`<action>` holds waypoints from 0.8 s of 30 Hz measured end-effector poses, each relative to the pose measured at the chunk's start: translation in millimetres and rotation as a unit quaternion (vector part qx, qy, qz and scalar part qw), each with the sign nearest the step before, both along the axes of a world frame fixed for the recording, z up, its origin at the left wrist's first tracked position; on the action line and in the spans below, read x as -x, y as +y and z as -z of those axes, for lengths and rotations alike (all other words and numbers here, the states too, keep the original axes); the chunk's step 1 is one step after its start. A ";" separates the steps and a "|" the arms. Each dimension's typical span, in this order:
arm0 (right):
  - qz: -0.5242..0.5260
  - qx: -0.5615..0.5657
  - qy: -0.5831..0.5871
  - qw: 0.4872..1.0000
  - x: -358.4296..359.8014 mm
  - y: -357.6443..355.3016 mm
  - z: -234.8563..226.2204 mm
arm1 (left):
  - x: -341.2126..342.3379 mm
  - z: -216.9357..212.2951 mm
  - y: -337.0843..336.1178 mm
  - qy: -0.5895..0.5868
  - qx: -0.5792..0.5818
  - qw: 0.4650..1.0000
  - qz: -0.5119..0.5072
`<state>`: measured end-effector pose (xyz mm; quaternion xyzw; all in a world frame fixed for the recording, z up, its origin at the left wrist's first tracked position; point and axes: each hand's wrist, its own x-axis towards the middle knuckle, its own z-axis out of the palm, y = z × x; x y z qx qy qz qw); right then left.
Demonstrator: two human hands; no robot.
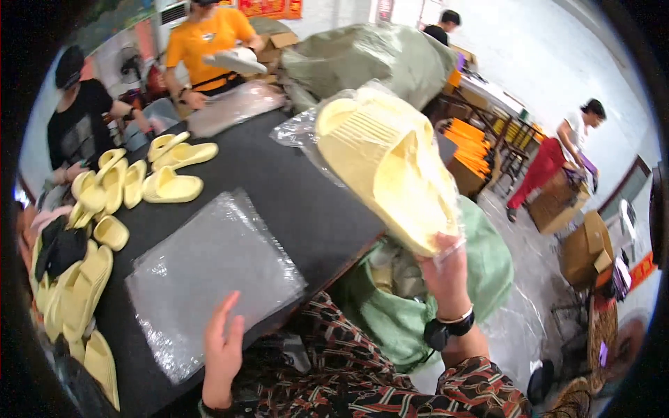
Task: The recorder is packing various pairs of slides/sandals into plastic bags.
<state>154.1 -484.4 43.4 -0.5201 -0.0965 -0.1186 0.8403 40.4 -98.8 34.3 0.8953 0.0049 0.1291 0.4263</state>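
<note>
A pair of pale yellow slippers [397, 153] in a clear plastic bag is raised in my right hand [447, 275]. My fingers grip the pair at its lower end, and the loose end of the bag sticks out at the upper left. Below them is a green woven sack [481, 258] with wrapped items inside. My left hand [224, 352] has its fingers stretched out and holds nothing. It is at the near edge of a stack of clear plastic bags [209, 279] lying flat on the black table [279, 181].
Loose yellow slippers [87, 285] are heaped along the table's left side, with several more [174, 184] farther back. A person in orange [209, 49] holds a pale slipper across the table; another in black [80, 125] is at left. Cardboard boxes [557, 202] stand on the right.
</note>
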 end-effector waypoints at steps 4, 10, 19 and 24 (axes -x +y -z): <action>-0.136 -0.119 0.055 0.982 -0.7 104.9 -21.7 | -1.3 0.1 -5.9 0.035 0.336 0.937 0.085; -0.155 -0.094 0.129 0.975 44.4 208.4 -8.2 | -2.4 -12.4 0.5 0.019 0.493 0.854 0.163; -0.759 0.336 -0.316 0.460 75.3 225.2 13.4 | 26.2 18.0 101.9 -0.020 0.556 0.831 -0.020; -0.694 0.339 -0.242 0.588 -0.5 195.6 -45.5 | 34.0 13.9 110.1 0.003 0.720 0.687 -0.102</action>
